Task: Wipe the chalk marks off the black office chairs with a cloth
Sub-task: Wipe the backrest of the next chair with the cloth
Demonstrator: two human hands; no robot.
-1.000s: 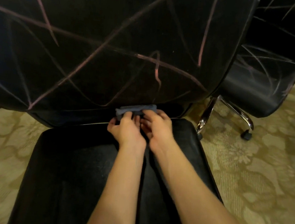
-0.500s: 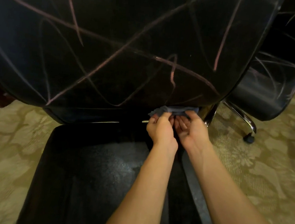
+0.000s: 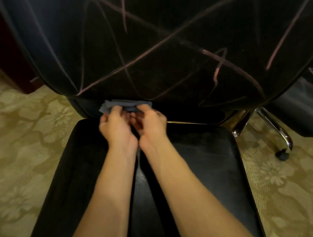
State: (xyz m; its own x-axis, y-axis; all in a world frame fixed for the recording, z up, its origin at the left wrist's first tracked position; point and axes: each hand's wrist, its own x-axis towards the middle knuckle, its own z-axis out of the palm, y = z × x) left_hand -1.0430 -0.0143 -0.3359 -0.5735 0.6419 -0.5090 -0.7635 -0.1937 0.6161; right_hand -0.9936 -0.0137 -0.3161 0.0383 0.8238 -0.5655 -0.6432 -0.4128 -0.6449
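A black office chair fills the view; its backrest point(image 3: 158, 43) is crossed by several pink chalk lines, and its seat point(image 3: 195, 159) lies below my arms. A folded grey-blue cloth point(image 3: 126, 104) sits at the backrest's bottom edge, left of centre. My left hand point(image 3: 117, 128) and my right hand point(image 3: 151, 125) are side by side, fingers curled, both gripping the cloth's near edge. My fingertips are partly hidden by the cloth.
A second black chair point(image 3: 304, 104) with pale chalk streaks stands at the right, on a chrome base point(image 3: 276, 128) with a caster point(image 3: 282, 155). Patterned beige carpet point(image 3: 17, 144) surrounds the chairs. Dark wooden furniture point(image 3: 4, 57) stands at the far left.
My hands and the cloth slid right along the backrest's lower edge, then back left to just left of centre. Both hands kept hold of the cloth.
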